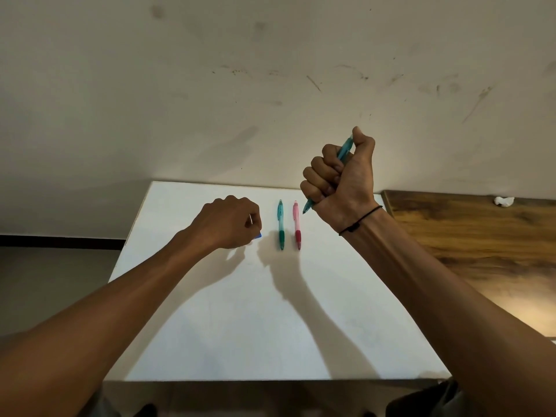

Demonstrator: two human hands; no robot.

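My right hand (pixel 343 176) is raised above the white table (pixel 240 311) and grips a light blue pen (pixel 344 150) in a fist, its tip pointing down to the left. My left hand (pixel 231 224) rests low over the table with fingers curled round a small object; only a blue bit (pixel 259 235) and a thin pale end show, so I cannot tell what it is. Between the hands, a teal pen (pixel 281 225) and a pink pen with a red grip (pixel 297 225) lie side by side on the table, tips toward me.
A wooden surface (pixel 469 236) adjoins the white table on the right, with a crumpled white scrap (pixel 504 201) at its far edge. A scuffed pale wall (pixel 270 85) rises right behind both. Floor lies to the left of the table.
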